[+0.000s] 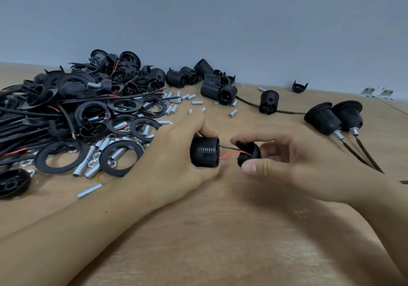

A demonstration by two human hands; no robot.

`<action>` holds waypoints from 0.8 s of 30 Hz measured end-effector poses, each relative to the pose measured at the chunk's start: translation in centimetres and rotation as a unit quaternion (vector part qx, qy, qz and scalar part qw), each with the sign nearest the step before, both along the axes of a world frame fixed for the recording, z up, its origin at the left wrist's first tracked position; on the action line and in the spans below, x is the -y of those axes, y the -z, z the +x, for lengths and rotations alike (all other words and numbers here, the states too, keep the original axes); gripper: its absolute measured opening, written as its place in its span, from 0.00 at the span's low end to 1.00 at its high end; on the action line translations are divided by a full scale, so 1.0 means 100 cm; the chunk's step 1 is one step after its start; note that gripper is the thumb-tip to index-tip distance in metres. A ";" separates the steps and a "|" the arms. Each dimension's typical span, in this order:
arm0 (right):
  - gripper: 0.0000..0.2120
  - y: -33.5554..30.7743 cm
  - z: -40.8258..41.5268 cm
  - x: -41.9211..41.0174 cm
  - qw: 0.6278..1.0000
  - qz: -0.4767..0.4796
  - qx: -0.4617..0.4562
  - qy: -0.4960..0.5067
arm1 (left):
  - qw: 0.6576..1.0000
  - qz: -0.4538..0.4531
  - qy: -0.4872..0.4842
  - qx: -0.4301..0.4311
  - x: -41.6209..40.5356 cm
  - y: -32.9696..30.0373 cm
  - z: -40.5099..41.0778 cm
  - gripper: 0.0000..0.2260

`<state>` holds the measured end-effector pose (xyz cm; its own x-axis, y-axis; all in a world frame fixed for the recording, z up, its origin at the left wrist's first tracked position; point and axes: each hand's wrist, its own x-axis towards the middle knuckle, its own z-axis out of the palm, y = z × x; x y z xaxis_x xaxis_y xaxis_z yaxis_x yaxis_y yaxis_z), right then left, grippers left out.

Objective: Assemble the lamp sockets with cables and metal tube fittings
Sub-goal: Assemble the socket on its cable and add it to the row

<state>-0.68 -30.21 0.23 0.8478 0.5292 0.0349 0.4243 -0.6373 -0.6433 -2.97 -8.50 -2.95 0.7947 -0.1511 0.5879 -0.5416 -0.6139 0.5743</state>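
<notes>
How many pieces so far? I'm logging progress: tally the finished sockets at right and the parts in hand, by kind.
Finished sockets with tube and cable: 2
Socket body, in left hand: 1
Cap, in right hand: 1
Total: 4

Small assembly workshop bench: bare wooden tabletop (198, 230) against plain grey-blue wall (220, 21). Beyond the fingers, left, bulk heap of black socket parts (92, 100), loose metal tubes (172, 109); finished sockets (335, 118) right.
</notes>
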 end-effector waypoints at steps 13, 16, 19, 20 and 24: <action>0.25 -0.005 -0.012 -0.021 0.990 0.109 -0.082 0.023 | 0.998 0.026 0.042 -0.025 0.004 -0.001 -0.001 0.17; 0.24 -0.003 -0.012 -0.023 0.983 0.150 -0.108 -0.007 | 0.998 0.032 0.043 -0.044 0.004 -0.001 -0.001 0.21; 0.20 -0.003 -0.010 -0.023 0.972 0.180 -0.153 -0.019 | 0.995 0.070 0.032 -0.059 0.004 0.000 -0.002 0.25; 0.18 -0.003 -0.009 -0.023 0.968 0.190 -0.165 -0.021 | 0.994 0.075 0.032 -0.068 0.005 0.001 -0.002 0.25; 0.15 -0.003 -0.010 -0.024 0.965 0.195 -0.174 -0.023 | 0.991 0.094 0.039 -0.089 0.002 -0.001 -0.001 0.24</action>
<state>-1.70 -27.80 0.58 0.8201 0.5706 -0.0427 0.1621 -0.3032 -0.9390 -3.03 -8.65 -2.85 0.8644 -0.3100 0.3959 -0.4928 -0.6786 0.5447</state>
